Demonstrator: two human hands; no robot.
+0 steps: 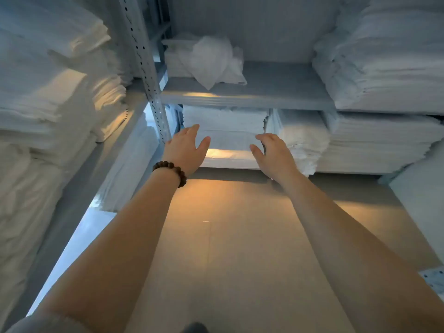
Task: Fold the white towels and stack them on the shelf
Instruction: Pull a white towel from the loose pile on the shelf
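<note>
Grey metal shelving point(144, 58) packed with linen closes round me on three sides, and a bare brown bench point(240, 236) runs from my body to the back. At its far end, under the upper shelf point(264, 92), sits the stack of folded white towels point(225, 126) I am tending.

Both hands are released and hold nothing. My left hand point(186, 150), with a bead bracelet point(171, 170) at the wrist, is at the stack's left edge with its fingers spread. My right hand point(272, 153) is at the right edge, fingers loosely bent. I cannot tell whether either one touches the cloth.

I judge the step to be squaring this stack. To do it well I should press flat palms in from both sides evenly, so the layers line up without the top towel sliding. The front edges want tapping flush. The neighbouring stack point(302, 140) stands just beside the right edge, so my right hand must not drag its fringe across. A crumpled towel point(211, 58) on the upper shelf looks unfolded and probably needs folding next.
</note>
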